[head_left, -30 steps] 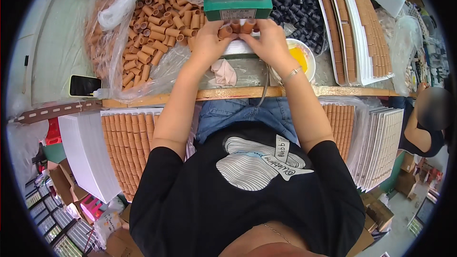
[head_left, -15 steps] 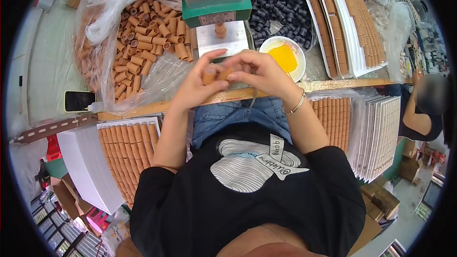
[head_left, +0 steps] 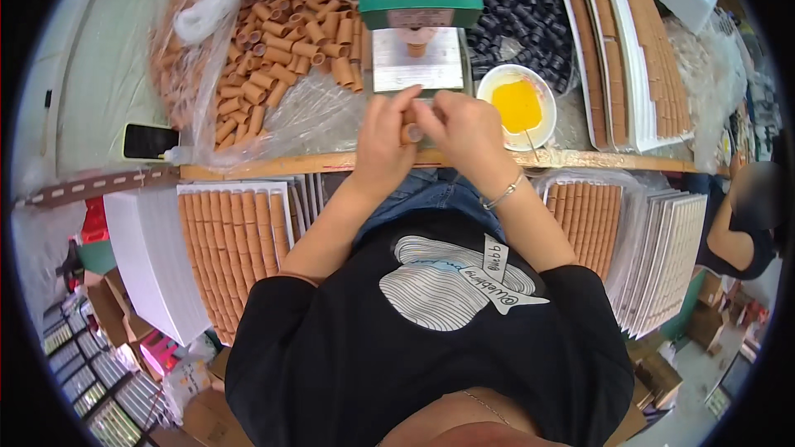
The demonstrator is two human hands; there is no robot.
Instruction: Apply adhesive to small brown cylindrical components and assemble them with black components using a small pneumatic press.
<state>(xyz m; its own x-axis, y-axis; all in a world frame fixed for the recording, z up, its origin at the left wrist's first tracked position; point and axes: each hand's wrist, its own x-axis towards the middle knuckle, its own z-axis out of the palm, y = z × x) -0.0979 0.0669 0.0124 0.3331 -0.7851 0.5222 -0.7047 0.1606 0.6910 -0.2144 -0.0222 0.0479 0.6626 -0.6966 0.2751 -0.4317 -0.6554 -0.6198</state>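
Just in front of the press, both my hands meet over the table edge. My left hand [head_left: 384, 142] is closed around a short orange-brown tube [head_left: 411, 133], its round end facing me. Against it rests my right hand [head_left: 469, 131], thumb and fingers pressed together; whatever they pinch is hidden. Beyond my fingertips lies the press's pale metal plate [head_left: 393, 64]. A small brown piece [head_left: 416, 50] stands on it, right under the green press head [head_left: 422, 7].
Loose orange-brown tubes [head_left: 286, 37] fill a clear plastic bag at left, dark caps [head_left: 522, 8] lie at right. A white bowl [head_left: 489, 87] of yellow stuff stands by my right hand. Trays of tubes [head_left: 224, 240] flank my lap. A phone [head_left: 151, 141] lies far left; a person [head_left: 741, 232] sits right.
The hands have drawn closer together, and the tube in my left hand now turns its end toward me. The piece in my right fingers no longer shows. The whole view has shifted slightly.
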